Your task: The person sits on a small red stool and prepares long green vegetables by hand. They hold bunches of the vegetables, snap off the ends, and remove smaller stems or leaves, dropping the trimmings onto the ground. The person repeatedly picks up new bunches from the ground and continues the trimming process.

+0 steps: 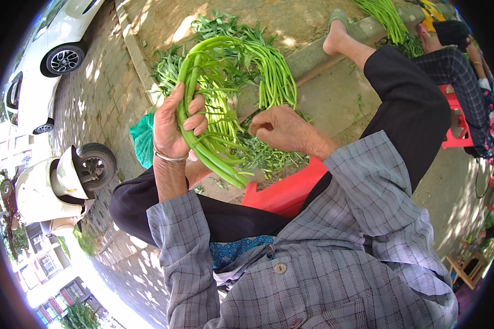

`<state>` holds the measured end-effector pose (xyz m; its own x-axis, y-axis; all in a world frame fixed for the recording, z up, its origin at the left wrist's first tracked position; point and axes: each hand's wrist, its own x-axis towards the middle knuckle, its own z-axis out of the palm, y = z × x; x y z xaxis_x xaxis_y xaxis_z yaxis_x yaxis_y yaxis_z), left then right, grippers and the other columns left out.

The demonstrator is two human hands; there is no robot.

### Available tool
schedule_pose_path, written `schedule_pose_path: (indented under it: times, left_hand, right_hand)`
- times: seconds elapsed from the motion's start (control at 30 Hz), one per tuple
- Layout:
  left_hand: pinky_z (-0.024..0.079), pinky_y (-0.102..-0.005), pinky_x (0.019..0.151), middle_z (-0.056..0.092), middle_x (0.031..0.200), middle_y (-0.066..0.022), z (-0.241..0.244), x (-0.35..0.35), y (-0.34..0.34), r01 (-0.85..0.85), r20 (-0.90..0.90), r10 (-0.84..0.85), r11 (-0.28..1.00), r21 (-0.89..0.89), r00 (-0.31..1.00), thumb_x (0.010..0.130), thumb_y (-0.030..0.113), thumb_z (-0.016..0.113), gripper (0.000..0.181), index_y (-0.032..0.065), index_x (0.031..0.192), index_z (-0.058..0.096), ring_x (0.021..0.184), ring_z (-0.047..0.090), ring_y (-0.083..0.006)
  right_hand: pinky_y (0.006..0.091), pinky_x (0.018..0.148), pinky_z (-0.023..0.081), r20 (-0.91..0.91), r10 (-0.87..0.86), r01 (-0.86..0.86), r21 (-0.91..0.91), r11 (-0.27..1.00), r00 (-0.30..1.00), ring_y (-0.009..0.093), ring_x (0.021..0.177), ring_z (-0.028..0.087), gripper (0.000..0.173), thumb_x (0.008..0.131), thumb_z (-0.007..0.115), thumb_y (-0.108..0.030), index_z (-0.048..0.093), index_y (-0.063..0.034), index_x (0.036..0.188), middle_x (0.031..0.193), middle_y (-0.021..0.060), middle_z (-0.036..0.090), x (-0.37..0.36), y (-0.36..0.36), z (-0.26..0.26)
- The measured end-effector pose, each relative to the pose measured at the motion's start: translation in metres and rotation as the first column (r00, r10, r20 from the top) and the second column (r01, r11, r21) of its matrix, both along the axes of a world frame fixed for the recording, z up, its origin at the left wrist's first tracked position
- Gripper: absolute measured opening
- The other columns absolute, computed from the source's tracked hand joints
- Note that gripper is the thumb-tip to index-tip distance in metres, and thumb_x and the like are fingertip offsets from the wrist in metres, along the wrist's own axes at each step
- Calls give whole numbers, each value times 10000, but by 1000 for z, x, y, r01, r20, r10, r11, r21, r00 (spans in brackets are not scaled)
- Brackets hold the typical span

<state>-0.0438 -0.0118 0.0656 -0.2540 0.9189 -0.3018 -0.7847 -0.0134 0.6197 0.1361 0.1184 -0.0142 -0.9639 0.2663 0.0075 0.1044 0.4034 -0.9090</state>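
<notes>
My left hand [180,121], with a metal bangle at the wrist, is closed around several long green stems [216,162] that bend over in an arc above it. Side shoots stick out from these stems. To their right, my right hand [276,127] has its fingers curled in, thumb near the index finger; whether something small is between them cannot be told. Beyond both hands, a heap of thin green stems [271,76] with leafy tops [218,28] lies on the ground. Loose picked leaves [271,158] are spread below my right hand.
A red plastic stool [284,193] stands between my legs. A green mesh bag [143,140] is by my left wrist. A concrete curb [313,59] runs past my foot. Another person sits on a red stool [457,119] at right, near more stems [385,18]. A scooter [57,185] and white cars [45,53] stand left.
</notes>
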Motion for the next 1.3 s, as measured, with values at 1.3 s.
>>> schedule_pose_path:
  times: [1.3]
  left_hand:
    - [347,-227,419,417,683,-13,-1,21,11,46,-88,-56,993,-109,995,963,294,354,296,33,1038,472,427,343,-67]
  right_hand:
    - [226,506,430,104,-211,233,-551,802,972,73,528,529,232,788,541,-175,633,18,696,566,29,565,1,17,16]
